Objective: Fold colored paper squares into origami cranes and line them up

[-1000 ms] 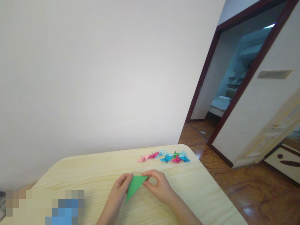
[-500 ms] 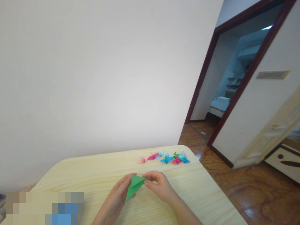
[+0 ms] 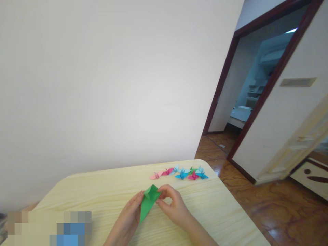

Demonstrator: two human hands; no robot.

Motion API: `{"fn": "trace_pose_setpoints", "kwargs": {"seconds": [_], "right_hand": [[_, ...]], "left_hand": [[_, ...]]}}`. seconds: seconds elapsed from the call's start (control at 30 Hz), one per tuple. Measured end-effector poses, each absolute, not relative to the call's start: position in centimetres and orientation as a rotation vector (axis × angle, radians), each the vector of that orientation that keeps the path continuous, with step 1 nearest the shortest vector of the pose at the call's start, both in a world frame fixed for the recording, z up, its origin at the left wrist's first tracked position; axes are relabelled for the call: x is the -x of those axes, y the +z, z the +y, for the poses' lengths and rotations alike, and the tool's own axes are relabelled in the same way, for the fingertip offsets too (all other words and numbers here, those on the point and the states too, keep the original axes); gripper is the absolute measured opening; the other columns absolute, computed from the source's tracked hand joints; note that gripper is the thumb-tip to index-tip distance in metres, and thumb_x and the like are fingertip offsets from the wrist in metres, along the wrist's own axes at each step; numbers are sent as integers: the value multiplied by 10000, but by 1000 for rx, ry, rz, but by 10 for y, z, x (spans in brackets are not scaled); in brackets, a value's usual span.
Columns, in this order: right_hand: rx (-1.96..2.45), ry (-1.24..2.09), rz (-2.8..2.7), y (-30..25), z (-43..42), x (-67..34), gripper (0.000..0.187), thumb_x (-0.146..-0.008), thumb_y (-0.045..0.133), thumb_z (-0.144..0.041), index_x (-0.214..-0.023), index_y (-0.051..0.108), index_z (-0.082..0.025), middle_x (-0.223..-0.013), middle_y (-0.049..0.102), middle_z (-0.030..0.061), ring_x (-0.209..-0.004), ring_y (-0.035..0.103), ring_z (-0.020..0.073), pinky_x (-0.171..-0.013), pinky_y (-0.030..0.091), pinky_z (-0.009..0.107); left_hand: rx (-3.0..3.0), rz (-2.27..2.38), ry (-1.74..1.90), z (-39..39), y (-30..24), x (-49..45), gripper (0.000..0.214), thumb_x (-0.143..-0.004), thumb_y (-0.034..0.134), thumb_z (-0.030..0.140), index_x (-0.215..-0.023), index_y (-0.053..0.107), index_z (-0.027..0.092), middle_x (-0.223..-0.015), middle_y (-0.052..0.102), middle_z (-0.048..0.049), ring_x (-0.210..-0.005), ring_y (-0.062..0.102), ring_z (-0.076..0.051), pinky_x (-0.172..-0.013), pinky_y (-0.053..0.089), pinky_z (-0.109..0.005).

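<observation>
Holding green paper (image 3: 148, 206): it is bulging open on top, over the table (image 3: 99, 191).
Left hand (image 3: 130, 212): thumb and fingers are pinching its left edge.
Right hand (image 3: 173, 205): thumb and fingers are pinching its right corner.
Paper cranes (image 3: 182, 175): they are lying beyond, near the far-right corner.
Left side: tabletop is stretching toward the rounded far-left corner.
</observation>
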State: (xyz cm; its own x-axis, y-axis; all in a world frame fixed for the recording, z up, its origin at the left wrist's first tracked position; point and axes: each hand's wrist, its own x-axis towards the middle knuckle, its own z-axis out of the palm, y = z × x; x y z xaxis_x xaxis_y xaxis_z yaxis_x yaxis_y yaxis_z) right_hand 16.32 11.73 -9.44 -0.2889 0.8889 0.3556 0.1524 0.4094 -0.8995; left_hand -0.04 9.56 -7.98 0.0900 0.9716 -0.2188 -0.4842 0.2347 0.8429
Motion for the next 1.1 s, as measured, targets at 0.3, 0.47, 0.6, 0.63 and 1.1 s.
{"fn": "trace_pose_setpoints", "kwargs": {"seconds": [0.3,0.47,0.6,0.63,1.1], "right_hand": [[834,812,-1925,-81,111,-165,205,-740,573,-119,-905,638,-224,-900,608,38,-863,572,174,-783,447,290],[893,1060,-1602,-96,114,-159,346,-719,589,-136,-1045,502,-212,-785,600,2,-697,588,141,-649,466,258],[893,1317,-1393,-104,119,-155,272,-686,663,-232,-926,544,-180,-682,586,-10,-623,581,136,-588,446,251],[886,1364,-1350,-103,120,-154,281,-673,685,-267,-905,556,-176,-681,589,-7,-613,578,135,-584,445,253],[747,1552,-1146,-97,120,-153,445,-550,781,-438,-863,604,-176,-704,623,7,-614,588,141,-615,472,287]], "left_hand": [[-694,971,1196,95,-85,2,350,-582,735,466,-772,725,174,-726,730,-40,-741,636,-225,-707,453,-298],[-663,934,1222,98,-91,2,375,-576,747,455,-800,724,155,-771,742,-60,-771,652,-220,-757,451,-291],[-639,994,1262,99,-92,1,374,-525,779,445,-756,713,160,-710,737,-46,-678,650,-191,-675,465,-269],[-640,1024,1280,99,-92,1,375,-508,786,445,-738,709,159,-692,734,-43,-658,646,-185,-655,465,-263],[-674,1098,1329,97,-92,-2,400,-495,787,453,-757,724,158,-728,743,-58,-725,659,-216,-696,478,-287]]}}
